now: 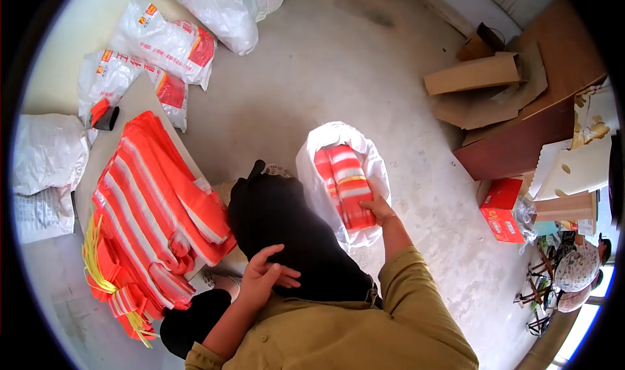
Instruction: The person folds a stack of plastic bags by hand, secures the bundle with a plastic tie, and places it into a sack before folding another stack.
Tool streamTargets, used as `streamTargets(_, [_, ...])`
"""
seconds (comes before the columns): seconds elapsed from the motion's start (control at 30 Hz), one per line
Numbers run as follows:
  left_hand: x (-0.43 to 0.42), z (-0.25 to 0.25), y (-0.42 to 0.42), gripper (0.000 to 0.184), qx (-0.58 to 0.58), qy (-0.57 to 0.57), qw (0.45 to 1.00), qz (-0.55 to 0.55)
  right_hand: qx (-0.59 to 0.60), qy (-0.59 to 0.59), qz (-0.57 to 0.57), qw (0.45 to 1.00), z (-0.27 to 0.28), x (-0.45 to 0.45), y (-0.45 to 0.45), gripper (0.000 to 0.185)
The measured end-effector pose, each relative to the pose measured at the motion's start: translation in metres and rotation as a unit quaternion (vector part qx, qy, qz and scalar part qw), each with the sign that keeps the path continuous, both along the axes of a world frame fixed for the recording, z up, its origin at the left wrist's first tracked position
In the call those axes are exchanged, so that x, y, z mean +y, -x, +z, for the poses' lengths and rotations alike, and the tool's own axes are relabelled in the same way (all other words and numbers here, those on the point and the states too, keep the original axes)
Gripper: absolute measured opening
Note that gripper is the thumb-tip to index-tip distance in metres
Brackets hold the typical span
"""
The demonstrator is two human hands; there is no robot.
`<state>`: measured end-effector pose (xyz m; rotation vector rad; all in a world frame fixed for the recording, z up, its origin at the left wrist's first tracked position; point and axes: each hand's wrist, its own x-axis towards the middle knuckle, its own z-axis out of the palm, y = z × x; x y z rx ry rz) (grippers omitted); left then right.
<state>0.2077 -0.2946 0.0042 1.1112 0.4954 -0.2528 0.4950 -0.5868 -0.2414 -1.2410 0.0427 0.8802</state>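
A white sack (pixel 379 168) stands open on the floor beside my knee, with folded red-and-white striped cloth (pixel 344 181) inside it. My right hand (pixel 379 210) reaches into the sack and grips the lower right edge of that cloth, thumb on top. Over my lap, my left hand (pixel 270 276) hangs empty with its fingers apart. To its left, a pile of red-and-white striped fabric (pixel 146 194) lies on a low table (pixel 140 96). Yellow ties (pixel 97 259) hang at the pile's lower left edge.
Full white plastic bags (pixel 156 41) lie at the upper left. Cardboard (pixel 475 77) leans by a brown wooden desk (pixel 501 142) at the right, above a red box (pixel 502 210). A seated person (pixel 577 266) is at the far right.
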Motion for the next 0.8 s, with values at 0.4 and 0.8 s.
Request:
streamTargets(0.4, [-0.002, -0.004, 0.003, 0.043, -0.01, 0.012, 1.0, 0.016, -0.011, 0.123, 0.031, 0.992, -0.036, -0.006, 0.001, 0.089])
streamTargets(0.8, [-0.003, -0.002, 0.004, 0.042, -0.02, 0.009, 1.0, 0.021, -0.201, 0.448, 0.072, 0.868, -0.022, 0.001, 0.015, 0.07])
